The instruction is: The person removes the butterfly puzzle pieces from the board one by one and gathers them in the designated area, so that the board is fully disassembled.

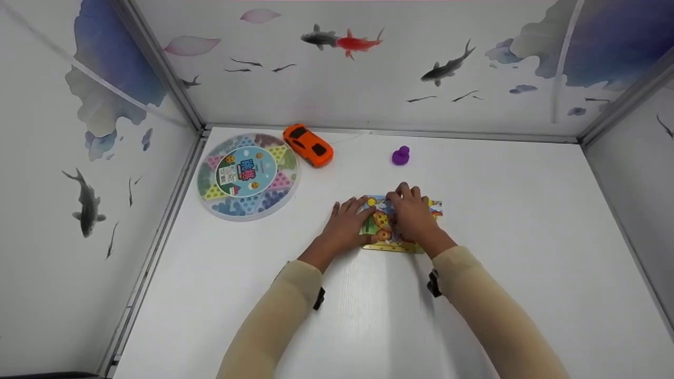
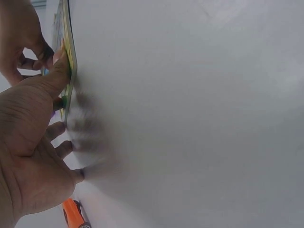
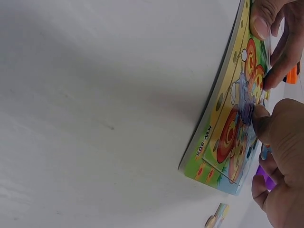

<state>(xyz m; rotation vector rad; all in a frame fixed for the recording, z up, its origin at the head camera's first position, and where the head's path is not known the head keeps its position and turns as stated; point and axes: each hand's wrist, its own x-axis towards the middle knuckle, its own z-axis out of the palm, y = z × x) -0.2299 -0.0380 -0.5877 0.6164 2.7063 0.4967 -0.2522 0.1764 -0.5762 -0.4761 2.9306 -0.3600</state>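
Note:
A colourful picture puzzle board (image 3: pixel 209 156) with butterflies lies flat on the white table. My left hand (image 1: pixel 346 226) rests at its left side, fingers spread, with the thumb (image 2: pixel 59 71) on the near edge and another fingertip on the picture. Over the board's right half is my right hand (image 1: pixel 416 215), its thumb (image 3: pixel 260 121) down on the picture and its fingers curled. It seems to pinch a small puzzle piece (image 3: pixel 266 151), mostly hidden by the hand. Beyond the board lies a loose puzzle piece (image 3: pixel 218 214).
A round Chinese checkers board (image 1: pixel 247 208) lies at the back left. Beside it stands an orange toy car (image 1: pixel 310 147), near the back wall. A small purple toy (image 1: pixel 400 156) is behind the puzzle. Printed walls (image 1: pixel 368 95) enclose the table's back and sides.

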